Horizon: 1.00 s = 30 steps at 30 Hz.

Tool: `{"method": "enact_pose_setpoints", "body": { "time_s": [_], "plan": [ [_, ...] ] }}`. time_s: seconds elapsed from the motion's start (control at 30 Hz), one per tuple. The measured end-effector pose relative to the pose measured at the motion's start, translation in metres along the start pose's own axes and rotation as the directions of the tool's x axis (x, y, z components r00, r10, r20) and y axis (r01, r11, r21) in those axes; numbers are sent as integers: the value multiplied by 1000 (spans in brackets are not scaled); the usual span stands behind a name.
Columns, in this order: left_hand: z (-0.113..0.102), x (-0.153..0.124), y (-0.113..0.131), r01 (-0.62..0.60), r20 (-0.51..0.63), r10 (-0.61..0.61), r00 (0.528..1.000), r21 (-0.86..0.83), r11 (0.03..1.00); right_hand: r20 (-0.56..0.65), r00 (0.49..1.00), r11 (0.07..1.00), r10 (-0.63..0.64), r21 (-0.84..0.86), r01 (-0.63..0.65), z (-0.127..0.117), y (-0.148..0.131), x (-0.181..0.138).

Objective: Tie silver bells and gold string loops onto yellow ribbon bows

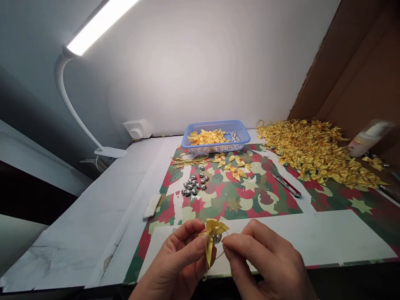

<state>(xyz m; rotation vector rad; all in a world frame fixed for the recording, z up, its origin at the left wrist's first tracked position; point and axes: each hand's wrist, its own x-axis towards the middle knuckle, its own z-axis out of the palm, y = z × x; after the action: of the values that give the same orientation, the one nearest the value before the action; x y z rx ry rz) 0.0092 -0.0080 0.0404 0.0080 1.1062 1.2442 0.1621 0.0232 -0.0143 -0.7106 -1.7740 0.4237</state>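
Observation:
My left hand (178, 260) pinches a yellow ribbon bow (213, 234) near the table's front edge, with a small silver bell (216, 239) at the bow's centre. My right hand (265, 262) pinches at the bell and a thin gold wire from the right side. Both hands are closed in a pinch, fingertips almost meeting at the bow. Farther back on the patterned sheet lie several loose silver bells (193, 185), several loose yellow bows (233, 164) and a bundle of gold wires (187, 161).
A blue basket (242, 143) with bows and bells stands at the back. A large heap of finished gold bows (315, 152) fills the right side. Red-handled snips (286, 183) lie beside it. A white lamp (93, 25) arcs over the left, and a bottle (368, 137) lies at far right.

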Motion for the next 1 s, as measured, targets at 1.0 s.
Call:
{"method": "enact_pose_setpoints", "body": {
  "time_s": [1.0],
  "plan": [
    [-4,5,-3,-33,1,33,999,131,991,155,986,991,-54,-111,72,-9,3,3]
  ]
}}
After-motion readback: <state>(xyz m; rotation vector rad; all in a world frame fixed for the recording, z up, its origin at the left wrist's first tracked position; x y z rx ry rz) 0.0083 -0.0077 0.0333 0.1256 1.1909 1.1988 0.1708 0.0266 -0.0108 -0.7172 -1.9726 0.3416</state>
